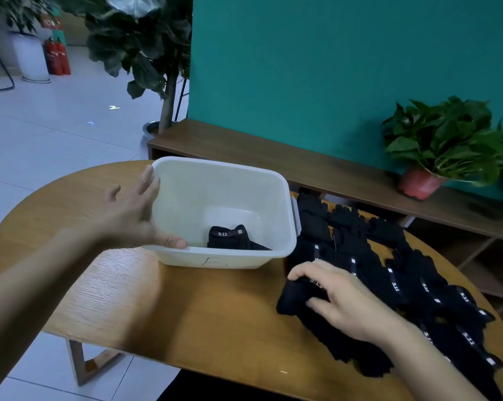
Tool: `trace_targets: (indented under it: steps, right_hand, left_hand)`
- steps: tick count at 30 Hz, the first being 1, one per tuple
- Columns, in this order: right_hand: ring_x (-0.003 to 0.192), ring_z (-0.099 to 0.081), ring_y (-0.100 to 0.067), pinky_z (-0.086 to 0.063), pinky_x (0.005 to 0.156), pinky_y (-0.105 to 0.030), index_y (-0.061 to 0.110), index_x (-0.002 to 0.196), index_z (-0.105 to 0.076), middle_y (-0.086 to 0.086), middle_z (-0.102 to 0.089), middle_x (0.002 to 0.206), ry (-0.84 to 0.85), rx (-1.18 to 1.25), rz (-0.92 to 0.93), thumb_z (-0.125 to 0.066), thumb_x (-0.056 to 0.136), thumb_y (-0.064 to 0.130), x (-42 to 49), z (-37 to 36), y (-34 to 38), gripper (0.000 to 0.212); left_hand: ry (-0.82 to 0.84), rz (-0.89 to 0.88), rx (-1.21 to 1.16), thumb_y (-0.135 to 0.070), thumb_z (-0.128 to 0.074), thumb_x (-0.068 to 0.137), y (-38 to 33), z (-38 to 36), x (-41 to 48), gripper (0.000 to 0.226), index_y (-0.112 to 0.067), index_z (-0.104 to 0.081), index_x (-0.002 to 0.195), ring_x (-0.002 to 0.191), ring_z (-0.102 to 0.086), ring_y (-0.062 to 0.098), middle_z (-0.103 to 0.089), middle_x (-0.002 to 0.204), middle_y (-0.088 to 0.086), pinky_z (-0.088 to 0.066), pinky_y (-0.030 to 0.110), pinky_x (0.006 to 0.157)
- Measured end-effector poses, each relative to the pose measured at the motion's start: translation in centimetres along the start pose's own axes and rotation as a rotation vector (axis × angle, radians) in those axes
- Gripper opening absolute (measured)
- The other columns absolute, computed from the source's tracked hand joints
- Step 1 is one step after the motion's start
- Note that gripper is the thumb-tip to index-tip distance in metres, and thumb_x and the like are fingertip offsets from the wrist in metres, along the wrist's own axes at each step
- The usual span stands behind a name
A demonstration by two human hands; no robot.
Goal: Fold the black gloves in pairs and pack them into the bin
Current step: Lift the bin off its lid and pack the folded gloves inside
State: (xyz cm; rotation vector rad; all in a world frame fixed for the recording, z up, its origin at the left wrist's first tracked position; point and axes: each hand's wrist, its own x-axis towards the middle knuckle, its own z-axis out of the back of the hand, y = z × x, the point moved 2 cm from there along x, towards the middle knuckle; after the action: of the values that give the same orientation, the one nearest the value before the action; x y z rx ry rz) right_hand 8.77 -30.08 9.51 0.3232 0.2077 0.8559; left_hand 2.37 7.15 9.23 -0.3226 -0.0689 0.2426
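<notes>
The left hand (pixel 131 215) is spread wide against the white bin's (pixel 285 180) left corner, thumb resting on the near rim. One folded pair (pixel 230 237) lies in the bin's near side. Just right of the bin, black gloves (pixel 418 285) cover the table (pixel 186 314). The right hand (pixel 340 296) curls its fingers around one glove (pixel 293 299) at the pile's near-left edge.

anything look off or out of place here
Nothing stands out. The bin sits upright on the table with one folded pair inside, and the loose gloves lie heaped beside it. The left hand rests on the bin's rim; the right hand grips a glove.
</notes>
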Motion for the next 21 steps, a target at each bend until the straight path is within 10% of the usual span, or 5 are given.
trace_targets:
  steps: [21]
  right_hand:
    - [0.102,-0.050,-0.022,-0.022,0.098,-0.031,0.024,0.129,-0.048,0.007,-0.042,0.102,0.038,-0.520,0.280,-0.049,0.089,0.002,22.6,0.2,2.6,0.045]
  left_hand:
    - [0.020,-0.084,-0.015,-0.106,-0.035,0.031,1.3,-0.1,1.2,0.163,-0.017,0.023,0.154,0.143,0.017,-0.005,0.044,0.151,-0.012,0.021,0.044,0.117]
